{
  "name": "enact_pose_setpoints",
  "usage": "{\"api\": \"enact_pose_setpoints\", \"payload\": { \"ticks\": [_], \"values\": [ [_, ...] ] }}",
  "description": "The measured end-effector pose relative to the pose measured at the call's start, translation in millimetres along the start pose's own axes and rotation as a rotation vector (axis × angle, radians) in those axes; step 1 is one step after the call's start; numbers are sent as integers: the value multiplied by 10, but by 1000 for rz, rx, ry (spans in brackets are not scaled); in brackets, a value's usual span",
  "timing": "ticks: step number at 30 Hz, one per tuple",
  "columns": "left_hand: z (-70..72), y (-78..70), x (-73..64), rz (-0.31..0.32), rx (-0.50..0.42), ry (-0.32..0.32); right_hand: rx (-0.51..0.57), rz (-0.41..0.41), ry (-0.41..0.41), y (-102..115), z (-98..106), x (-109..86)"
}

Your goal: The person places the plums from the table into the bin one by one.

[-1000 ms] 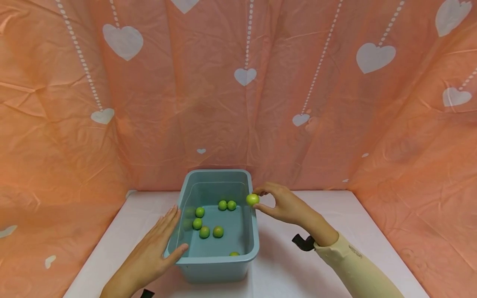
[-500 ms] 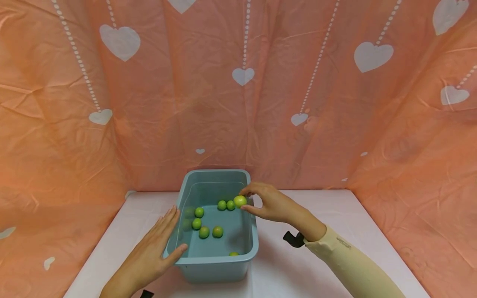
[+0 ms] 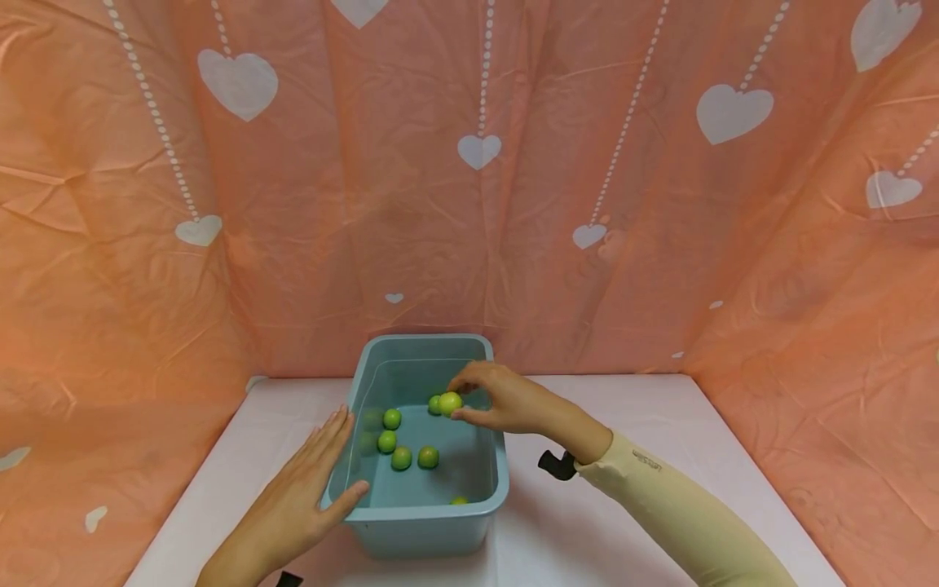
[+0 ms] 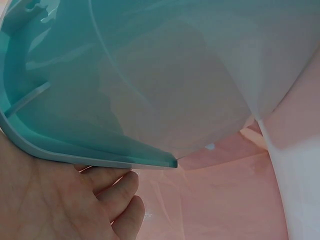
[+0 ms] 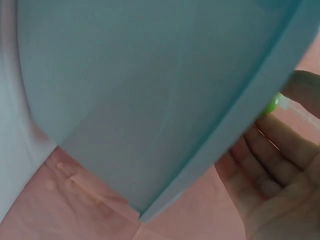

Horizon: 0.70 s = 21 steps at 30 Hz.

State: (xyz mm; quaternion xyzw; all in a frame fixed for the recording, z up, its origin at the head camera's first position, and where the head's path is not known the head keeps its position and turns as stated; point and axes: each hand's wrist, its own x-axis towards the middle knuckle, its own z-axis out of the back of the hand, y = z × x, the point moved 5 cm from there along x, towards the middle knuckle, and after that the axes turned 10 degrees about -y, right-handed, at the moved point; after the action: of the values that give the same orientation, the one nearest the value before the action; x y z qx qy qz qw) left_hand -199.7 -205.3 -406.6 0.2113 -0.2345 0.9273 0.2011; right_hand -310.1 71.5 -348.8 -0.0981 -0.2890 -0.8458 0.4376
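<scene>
In the head view my right hand (image 3: 506,399) pinches a round yellow-green fruit (image 3: 450,403) between thumb and fingers, above the inside of a blue-grey plastic tub (image 3: 502,456). In the right wrist view that fruit (image 5: 273,103) shows only in part, behind the tub's rim. My left hand (image 3: 297,485) rests with straight fingers along the tub's left rim, its thumb over the near left corner. Several small green fruits lie on the tub's floor: a green fruit (image 3: 429,456) near the middle, others to its left. One behind the held fruit is partly hidden.
The tub stands on a white-covered table (image 3: 623,505). Behind and at both sides hangs an orange-pink curtain (image 3: 411,244) with white hearts. Near the tub's front wall, another green fruit (image 3: 459,500) is mostly hidden by the rim.
My right hand has moved left with the fruit, from over the tub's right rim to above its inside. The left hand has stayed on the left rim.
</scene>
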Motion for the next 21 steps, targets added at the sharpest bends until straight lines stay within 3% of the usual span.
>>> {"api": "enact_pose_setpoints", "payload": {
  "ticks": [21],
  "values": [
    [8, 1, 3, -11, 3, -12, -20, 1, 174, -93, -376, 263]
  ]
}}
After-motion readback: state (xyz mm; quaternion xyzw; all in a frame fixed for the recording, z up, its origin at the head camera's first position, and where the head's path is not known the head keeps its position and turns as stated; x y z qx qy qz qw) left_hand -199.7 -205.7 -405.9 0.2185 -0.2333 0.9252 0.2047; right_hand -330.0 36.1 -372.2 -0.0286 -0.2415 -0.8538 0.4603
